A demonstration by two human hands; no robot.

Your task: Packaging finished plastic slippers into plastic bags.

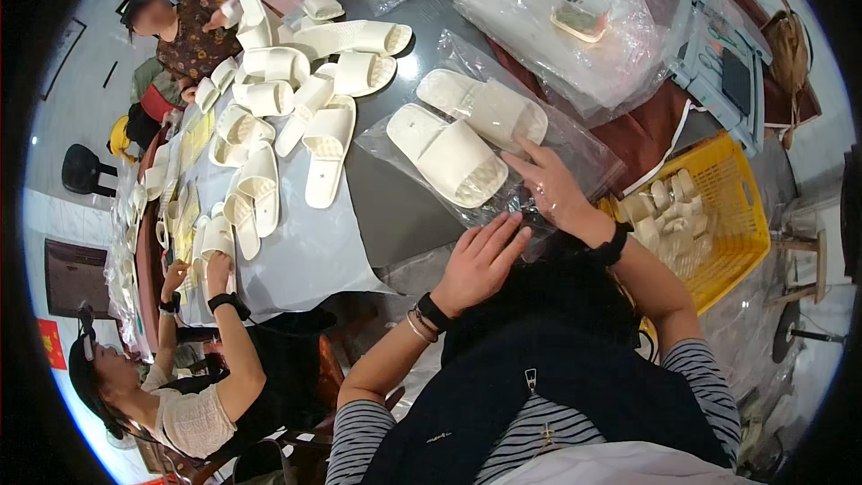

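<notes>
Cream slipper pair (449, 157) on grey tabletop (395, 220), in clear plastic bag (588, 164). Right hand (552, 187): fingers spread, at film; left hand (480, 260) at near edge. Whether either pinches, cannot tell. Risk: uneven tug could tear thin film or skew pair.

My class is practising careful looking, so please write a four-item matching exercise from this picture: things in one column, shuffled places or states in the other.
Things
1. Yellow basket
2. Brown bag
3. Pair of slippers in front of the person
4. Right hand

Places or states
A. Side by side, in or on a clear plastic bag
B. Touching or very near one slipper's toe end
C. With more cream slippers inside
D. At the picture's upper right edge

Right pairs: 1-C, 2-D, 3-A, 4-B
</notes>
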